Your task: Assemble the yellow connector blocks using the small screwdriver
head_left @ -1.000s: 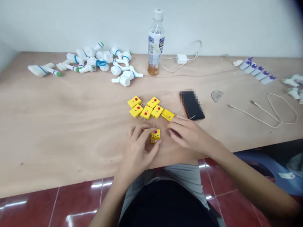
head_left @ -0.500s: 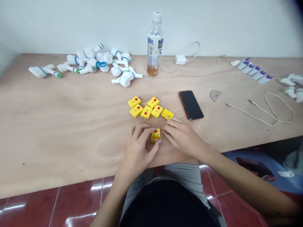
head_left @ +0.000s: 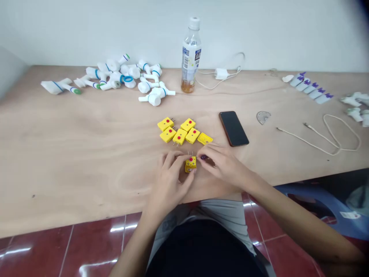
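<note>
Near the table's front edge, my left hand (head_left: 171,175) grips a small yellow two-pin plug (head_left: 190,164) between fingers and thumb. Its metal pins point away from me, a red dot marks its top, and the near end shows an opening. Close beside it on the right is my right hand (head_left: 221,163), fingers closed round a small dark purple piece (head_left: 203,157) whose kind I cannot make out. Just beyond the hands lie several similar yellow plugs (head_left: 180,136) with red dots and pins. A yellow cover (head_left: 205,139) rests at their right end.
A phone (head_left: 233,128) lies right of the plugs. Behind stand a drink bottle (head_left: 190,57) and a white charger (head_left: 221,73). White tube-like parts (head_left: 115,77) are heaped back left. A metal protractor-shaped plate (head_left: 263,117), a cable (head_left: 340,147) and purple-topped pieces (head_left: 311,88) lie right.
My right hand has turned slightly, and the dark purple piece now shows at its fingertips. The thin pale shaft seen near the phone is no longer visible. My left hand keeps its grip.
</note>
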